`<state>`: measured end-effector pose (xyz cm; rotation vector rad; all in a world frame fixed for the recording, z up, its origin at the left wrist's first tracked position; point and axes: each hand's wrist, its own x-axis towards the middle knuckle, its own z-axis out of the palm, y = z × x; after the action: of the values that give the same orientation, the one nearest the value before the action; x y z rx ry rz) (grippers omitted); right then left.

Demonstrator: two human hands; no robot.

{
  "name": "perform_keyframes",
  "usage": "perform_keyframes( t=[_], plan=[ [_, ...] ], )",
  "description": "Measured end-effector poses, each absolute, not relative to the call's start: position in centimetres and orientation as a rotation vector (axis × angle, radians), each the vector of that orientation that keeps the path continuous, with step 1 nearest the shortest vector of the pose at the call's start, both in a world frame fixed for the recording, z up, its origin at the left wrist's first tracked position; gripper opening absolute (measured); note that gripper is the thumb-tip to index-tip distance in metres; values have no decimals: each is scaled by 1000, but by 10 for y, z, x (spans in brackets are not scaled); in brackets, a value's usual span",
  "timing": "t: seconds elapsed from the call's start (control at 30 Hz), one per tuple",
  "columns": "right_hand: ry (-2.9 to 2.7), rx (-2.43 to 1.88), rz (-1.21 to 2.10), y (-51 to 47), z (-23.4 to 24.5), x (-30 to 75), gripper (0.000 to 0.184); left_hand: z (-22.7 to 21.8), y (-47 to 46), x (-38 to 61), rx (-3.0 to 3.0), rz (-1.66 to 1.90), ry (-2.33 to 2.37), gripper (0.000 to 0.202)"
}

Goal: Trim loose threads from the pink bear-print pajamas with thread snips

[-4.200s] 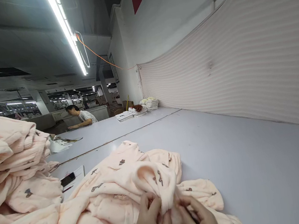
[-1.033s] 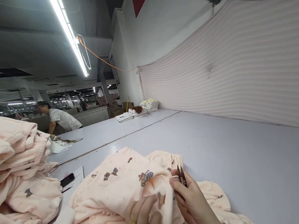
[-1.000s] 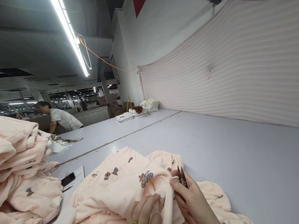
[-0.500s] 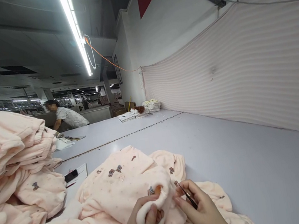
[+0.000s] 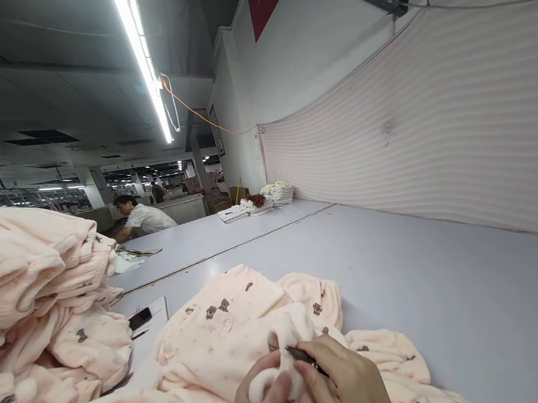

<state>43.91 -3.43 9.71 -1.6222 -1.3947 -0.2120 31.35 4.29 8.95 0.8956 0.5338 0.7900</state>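
Observation:
A pale pink fleece garment (image 5: pixel 228 335) with small printed bears lies bunched on the table in front of me. My left hand (image 5: pixel 261 398) pinches a rolled edge of it, thumb on top and fingers beneath. Small dark thread snips (image 5: pixel 309 359) sit in my right hand (image 5: pixel 343 379), their tip against the fleece just beside my left fingertips. The blades are partly covered by my fingers, and I cannot tell whether they are apart.
A tall heap of the same pink garments (image 5: pixel 26 265) rises at the left. Beside it lie a phone (image 5: pixel 139 318) and a paper sheet. Stacked folded cloths (image 5: pixel 275 194) stand at the table's far end. Another person (image 5: pixel 144 216) leans over the far left edge. A striped cloth (image 5: pixel 416 139) covers the right wall.
My right hand has moved left with the snips, bringing the tip onto the fleece by my left fingers. The view has shifted slightly, and the other person is bent lower.

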Motion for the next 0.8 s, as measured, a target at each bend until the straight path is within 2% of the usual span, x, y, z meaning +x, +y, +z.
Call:
perform_keyframes(
  t=[0.13,0.33,0.5,0.8],
  plan=[
    [-1313,-1603,-141,-40,96,442,22,104,37,315,754,764,496,29],
    [-1391,-1660,-186,-37,102,441,23,111,32,314,746,685,486,35],
    [-1345,-1655,-6,-38,109,443,22,102,34,308,766,656,491,49],
    [-1277,-1520,-70,-36,104,435,21,99,39,311,857,651,458,43]
  ],
)
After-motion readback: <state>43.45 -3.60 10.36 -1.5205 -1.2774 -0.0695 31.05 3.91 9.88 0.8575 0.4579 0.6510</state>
